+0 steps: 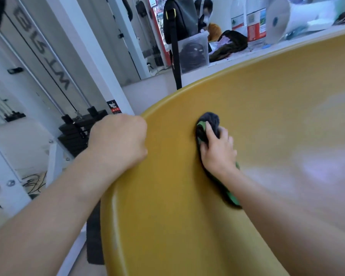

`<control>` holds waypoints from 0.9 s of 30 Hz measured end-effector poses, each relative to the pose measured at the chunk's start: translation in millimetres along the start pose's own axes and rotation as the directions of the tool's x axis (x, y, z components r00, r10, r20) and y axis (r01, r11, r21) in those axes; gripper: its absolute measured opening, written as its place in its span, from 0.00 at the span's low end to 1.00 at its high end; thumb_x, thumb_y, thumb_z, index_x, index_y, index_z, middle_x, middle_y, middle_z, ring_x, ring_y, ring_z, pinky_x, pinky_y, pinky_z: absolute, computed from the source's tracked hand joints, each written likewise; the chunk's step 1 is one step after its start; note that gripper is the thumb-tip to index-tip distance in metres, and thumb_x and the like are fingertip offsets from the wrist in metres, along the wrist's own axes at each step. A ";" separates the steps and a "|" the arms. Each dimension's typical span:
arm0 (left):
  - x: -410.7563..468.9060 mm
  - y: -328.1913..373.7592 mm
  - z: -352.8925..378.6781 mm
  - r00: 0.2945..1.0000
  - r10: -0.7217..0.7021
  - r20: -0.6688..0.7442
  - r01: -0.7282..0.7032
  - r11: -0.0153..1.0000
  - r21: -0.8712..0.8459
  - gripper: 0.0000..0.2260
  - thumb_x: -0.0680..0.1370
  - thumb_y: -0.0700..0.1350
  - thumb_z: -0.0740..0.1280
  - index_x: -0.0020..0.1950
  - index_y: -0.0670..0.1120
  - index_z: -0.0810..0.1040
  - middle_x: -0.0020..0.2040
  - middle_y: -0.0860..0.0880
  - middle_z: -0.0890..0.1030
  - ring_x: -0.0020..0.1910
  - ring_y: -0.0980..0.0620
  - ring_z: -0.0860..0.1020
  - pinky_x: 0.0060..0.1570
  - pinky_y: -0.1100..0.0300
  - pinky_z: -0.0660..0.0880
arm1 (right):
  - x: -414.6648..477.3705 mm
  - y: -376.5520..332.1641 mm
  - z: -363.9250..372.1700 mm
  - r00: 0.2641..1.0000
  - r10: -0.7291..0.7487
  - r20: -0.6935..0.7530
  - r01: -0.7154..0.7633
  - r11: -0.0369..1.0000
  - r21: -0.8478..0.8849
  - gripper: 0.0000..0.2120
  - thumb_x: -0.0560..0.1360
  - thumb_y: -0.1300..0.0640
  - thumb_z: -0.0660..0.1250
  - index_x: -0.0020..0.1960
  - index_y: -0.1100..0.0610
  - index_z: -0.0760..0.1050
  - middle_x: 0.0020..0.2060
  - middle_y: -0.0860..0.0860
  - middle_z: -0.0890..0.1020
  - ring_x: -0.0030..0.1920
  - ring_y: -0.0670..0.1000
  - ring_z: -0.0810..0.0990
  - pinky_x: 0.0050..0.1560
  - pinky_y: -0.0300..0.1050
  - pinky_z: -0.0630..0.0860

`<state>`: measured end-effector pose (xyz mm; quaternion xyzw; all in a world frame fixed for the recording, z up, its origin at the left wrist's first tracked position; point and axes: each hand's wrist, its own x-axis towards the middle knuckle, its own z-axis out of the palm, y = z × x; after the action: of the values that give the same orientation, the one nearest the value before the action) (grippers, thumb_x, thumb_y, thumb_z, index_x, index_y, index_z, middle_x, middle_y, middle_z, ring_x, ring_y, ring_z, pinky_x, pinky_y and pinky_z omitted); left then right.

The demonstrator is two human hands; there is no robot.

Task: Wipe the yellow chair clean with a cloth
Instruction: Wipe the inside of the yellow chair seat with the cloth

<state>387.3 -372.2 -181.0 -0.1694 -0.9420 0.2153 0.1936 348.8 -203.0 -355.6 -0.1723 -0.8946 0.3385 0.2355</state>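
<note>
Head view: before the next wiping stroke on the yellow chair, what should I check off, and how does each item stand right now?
1. Contact of cloth with chair: ok, it lies on the shell.
2. Pressure from right hand: ok, fingers press the cloth down.
3. Steadying by left hand: ok, it grips the chair's rim.
4. Flatness of cloth: not ok, bunched at the fingertips.
5. Dirt on the shell: cannot tell, blur and glare.
6. Footing of chair: cannot tell, legs out of view.
</note>
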 end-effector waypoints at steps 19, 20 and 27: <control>81.2 47.8 20.1 0.990 0.103 -0.096 -0.091 0.989 0.119 0.14 0.73 0.34 0.63 0.58 0.38 0.73 0.54 0.40 0.77 0.54 0.39 0.76 0.40 0.53 0.67 | -38.0 -14.6 9.1 0.763 -0.645 -0.028 0.645 0.764 -0.003 0.25 0.76 0.51 0.56 0.72 0.39 0.58 0.64 0.48 0.70 0.57 0.55 0.71 0.42 0.53 0.75; 84.2 44.7 20.9 0.992 0.087 -0.093 -0.079 0.992 0.094 0.14 0.72 0.33 0.62 0.57 0.38 0.73 0.53 0.40 0.76 0.53 0.39 0.75 0.42 0.53 0.68 | -14.6 1.1 3.8 0.792 -0.611 -0.010 0.609 0.790 -0.071 0.25 0.76 0.51 0.57 0.73 0.39 0.59 0.65 0.49 0.69 0.58 0.56 0.71 0.44 0.54 0.77; 82.2 36.3 18.3 0.999 0.020 -0.027 -0.020 1.000 -0.005 0.14 0.73 0.35 0.60 0.58 0.37 0.70 0.51 0.36 0.74 0.53 0.37 0.70 0.45 0.50 0.69 | -49.1 6.9 -1.3 0.970 -0.199 0.141 0.211 0.974 -0.078 0.28 0.78 0.54 0.57 0.76 0.40 0.54 0.66 0.51 0.65 0.64 0.57 0.65 0.56 0.58 0.73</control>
<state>316.5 -314.5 -189.4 -0.1821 -0.9382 0.2125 0.2038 391.3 -220.3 -374.5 -0.0666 -0.9359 0.2811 0.2013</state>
